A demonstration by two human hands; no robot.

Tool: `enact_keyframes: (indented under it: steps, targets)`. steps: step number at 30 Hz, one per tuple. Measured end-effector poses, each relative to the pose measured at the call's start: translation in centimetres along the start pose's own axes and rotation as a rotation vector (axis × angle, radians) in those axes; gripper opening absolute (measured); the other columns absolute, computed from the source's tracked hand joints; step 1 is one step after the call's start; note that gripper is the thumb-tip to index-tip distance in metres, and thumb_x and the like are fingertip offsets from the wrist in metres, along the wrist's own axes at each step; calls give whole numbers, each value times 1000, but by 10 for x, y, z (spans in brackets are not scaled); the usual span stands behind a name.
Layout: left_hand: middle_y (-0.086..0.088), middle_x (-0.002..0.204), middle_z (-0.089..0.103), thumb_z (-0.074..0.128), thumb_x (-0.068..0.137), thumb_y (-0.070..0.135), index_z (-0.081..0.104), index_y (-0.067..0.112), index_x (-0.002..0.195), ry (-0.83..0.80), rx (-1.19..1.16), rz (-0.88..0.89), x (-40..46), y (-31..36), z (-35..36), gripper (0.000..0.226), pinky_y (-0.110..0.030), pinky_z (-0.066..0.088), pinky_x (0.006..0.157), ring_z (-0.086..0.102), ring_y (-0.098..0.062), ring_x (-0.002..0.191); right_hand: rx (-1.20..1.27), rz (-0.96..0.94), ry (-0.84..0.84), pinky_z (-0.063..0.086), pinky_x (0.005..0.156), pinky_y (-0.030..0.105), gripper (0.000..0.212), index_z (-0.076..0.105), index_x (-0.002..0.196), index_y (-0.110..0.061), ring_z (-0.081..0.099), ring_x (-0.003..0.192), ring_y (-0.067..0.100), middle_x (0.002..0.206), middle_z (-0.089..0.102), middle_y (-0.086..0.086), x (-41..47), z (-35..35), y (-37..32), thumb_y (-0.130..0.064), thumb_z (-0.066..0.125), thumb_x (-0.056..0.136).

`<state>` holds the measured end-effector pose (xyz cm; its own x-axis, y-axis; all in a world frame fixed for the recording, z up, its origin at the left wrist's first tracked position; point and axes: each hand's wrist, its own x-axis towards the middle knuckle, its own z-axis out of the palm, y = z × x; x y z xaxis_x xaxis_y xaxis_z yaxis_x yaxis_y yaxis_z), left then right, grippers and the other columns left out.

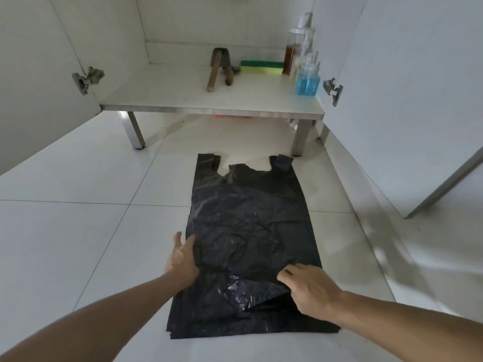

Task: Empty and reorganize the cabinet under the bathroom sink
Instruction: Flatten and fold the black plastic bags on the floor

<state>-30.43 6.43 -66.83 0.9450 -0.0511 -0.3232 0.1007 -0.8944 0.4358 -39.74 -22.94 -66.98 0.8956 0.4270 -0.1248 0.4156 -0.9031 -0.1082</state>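
A black plastic bag (248, 223) lies flat on the white tiled floor in front of the open cabinet, handles pointing toward the cabinet. My left hand (181, 259) rests at its left edge, fingers under or against the plastic. My right hand (308, 288) presses flat on the lower right part of the bag. The cabinet shelf (183, 100) holds a wooden-handled tool (214, 71), a second shorter tool (230, 74), a green and yellow sponge (261, 67), and several pump bottles at the right, among them one with blue liquid (307, 81) and one with brown liquid (290, 58).
Both cabinet doors stand open, the left door (39, 74) and the right door (418, 100), with metal hinges showing. The shelf stands on metal legs (136, 131); something red is partly hidden underneath it.
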Motion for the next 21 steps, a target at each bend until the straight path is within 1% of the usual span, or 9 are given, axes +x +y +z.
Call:
enact_keyframes:
  steps: [2,4,6,8,10,13,17,19,21]
  targets:
    - [-12,156,6,57,84,-9,30,15,148,42,-44,-48,-3,1,3,74,-39,48,101,49,-34,126,29,-10,4,54,72,41,45,57,120,-18,63,94,24,111,62,0,-6,3,4,0,52,80]
    - [-10,156,11,56,84,-11,35,12,147,82,-110,-53,-3,-1,5,71,-41,47,103,44,-34,131,19,-49,18,54,56,35,43,60,109,-20,64,79,20,97,63,-3,-11,6,3,-1,62,71]
    - [-9,155,16,56,84,-11,39,10,145,111,-132,-38,-1,-3,5,67,-41,44,105,41,-33,133,-25,-63,13,44,40,29,43,61,93,-22,60,62,15,81,59,-7,-14,6,-1,-4,72,56]
    - [-9,154,19,58,84,-11,42,9,143,138,-115,-27,-1,-4,4,64,-40,44,106,44,-33,130,-77,-71,-26,31,35,25,43,60,85,-23,55,54,13,75,55,-9,-15,6,-7,-6,75,48]
    - [-10,154,20,58,85,-10,43,8,142,132,-99,-26,-3,-4,3,62,-40,43,106,46,-33,129,-88,-76,-56,25,38,24,42,61,85,-24,55,54,13,76,54,-8,-17,9,-8,-7,75,48]
    - [-11,154,20,57,87,-8,42,8,143,93,-65,-39,-6,-4,3,60,-40,41,108,44,-33,131,-52,-53,-110,37,43,27,40,63,92,-20,60,64,19,83,57,-4,-18,9,-8,-4,70,56]
    - [-10,156,13,55,91,-1,38,11,144,51,26,16,-14,-7,6,57,-41,40,109,41,-33,134,-9,-51,-186,50,69,39,40,59,117,-18,58,94,24,110,54,0,-19,7,-7,-4,52,80]
    - [-8,159,4,57,92,8,38,14,144,106,108,104,-18,-10,10,56,-43,38,111,33,-34,137,12,-59,-228,50,76,41,42,57,121,-19,57,100,23,114,52,-2,-19,6,-8,-5,48,83]
    - [-8,161,1,58,91,20,40,16,142,159,242,274,-21,-14,16,54,-47,32,113,26,-34,139,22,-68,-238,50,77,41,42,57,122,-19,56,101,23,115,52,-2,-20,8,-8,-6,48,84]
